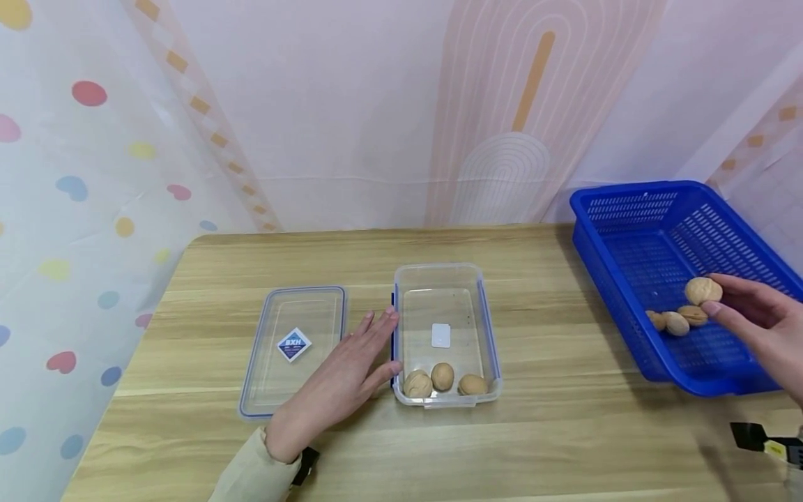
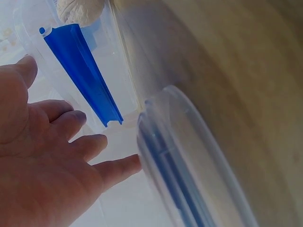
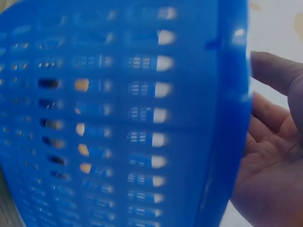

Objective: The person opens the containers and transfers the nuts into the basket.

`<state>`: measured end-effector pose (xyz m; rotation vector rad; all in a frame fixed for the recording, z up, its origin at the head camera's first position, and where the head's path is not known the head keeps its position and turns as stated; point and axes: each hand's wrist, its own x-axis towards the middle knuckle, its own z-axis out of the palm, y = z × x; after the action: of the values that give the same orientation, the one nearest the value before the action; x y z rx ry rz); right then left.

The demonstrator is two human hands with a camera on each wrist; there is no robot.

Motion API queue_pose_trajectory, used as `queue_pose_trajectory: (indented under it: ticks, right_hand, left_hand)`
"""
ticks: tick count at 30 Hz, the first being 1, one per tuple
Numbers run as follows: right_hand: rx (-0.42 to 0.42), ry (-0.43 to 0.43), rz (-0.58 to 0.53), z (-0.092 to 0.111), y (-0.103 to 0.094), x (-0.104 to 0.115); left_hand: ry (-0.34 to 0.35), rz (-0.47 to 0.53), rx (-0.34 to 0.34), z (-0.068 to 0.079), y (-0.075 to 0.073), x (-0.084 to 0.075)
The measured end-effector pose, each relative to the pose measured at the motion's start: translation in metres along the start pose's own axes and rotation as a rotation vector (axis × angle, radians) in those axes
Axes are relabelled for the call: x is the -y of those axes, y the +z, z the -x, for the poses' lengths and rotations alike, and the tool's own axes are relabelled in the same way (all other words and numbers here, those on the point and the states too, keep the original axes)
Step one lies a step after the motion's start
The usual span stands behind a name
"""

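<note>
One round tan walnut [image 1: 703,291] is pinched between the thumb and fingers of a person's right hand [image 1: 767,326], three more walnuts [image 1: 676,323] lying just below those fingertips in one blue plastic mesh basket [image 1: 621,300]. The left hand [image 1: 341,380], fingers extended, flanks a clear rectangular plastic box [image 1: 426,307] holding three walnuts [image 1: 442,376]; opposite lies one blue-edged clear lid [image 1: 282,314], its label [image 1: 294,344] reading "BXH."

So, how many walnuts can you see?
7 walnuts: three in the clear box, three in the blue basket, one in the person's right grip. More may be hidden behind it.
</note>
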<state>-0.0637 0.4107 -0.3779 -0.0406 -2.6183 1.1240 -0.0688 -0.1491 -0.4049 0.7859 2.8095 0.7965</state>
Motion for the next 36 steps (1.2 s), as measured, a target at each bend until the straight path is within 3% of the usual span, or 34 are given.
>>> queue_pose_trajectory:
  ticks: [4, 6, 10, 16, 20, 23, 30, 33, 36]
  right_hand:
    - [-0.023, -0.016, -0.007, -0.004, -0.004, -0.017]
    - [-0.044, -0.035, -0.001, -0.008, -0.005, -0.04]
    - [-0.071, -0.042, -0.039, -0.012, -0.01, -0.044]
    - [-0.107, -0.018, -0.101, -0.007, -0.014, -0.003]
    - [-0.101, 0.019, -0.075, -0.006, -0.015, 0.002]
    - [-0.093, 0.019, -0.082, -0.011, -0.017, -0.018]
    - [-0.007, 0.011, 0.075, -0.029, -0.015, -0.125]
    - [0.054, 0.02, 0.103, -0.033, -0.016, -0.143]
    - [0.1, 0.034, 0.153, -0.035, -0.013, -0.145]
  left_hand:
    - [-0.004, 0.001, 0.004, 0.0, 0.0, 0.0]
    - [-0.008, 0.004, 0.006, -0.001, 0.0, 0.0]
    - [-0.012, 0.015, 0.005, -0.001, 0.0, 0.0]
    - [-0.006, 0.017, -0.002, -0.001, 0.0, 0.0]
    - [-0.004, 0.015, -0.003, -0.001, 0.0, -0.001]
    - [-0.004, 0.017, -0.002, -0.001, 0.0, 0.0]
    - [-0.014, 0.029, 0.0, -0.001, 0.001, 0.001]
    - [-0.012, 0.027, 0.0, -0.001, 0.001, 0.001]
    - [-0.008, 0.021, 0.001, -0.001, 0.001, 0.0]
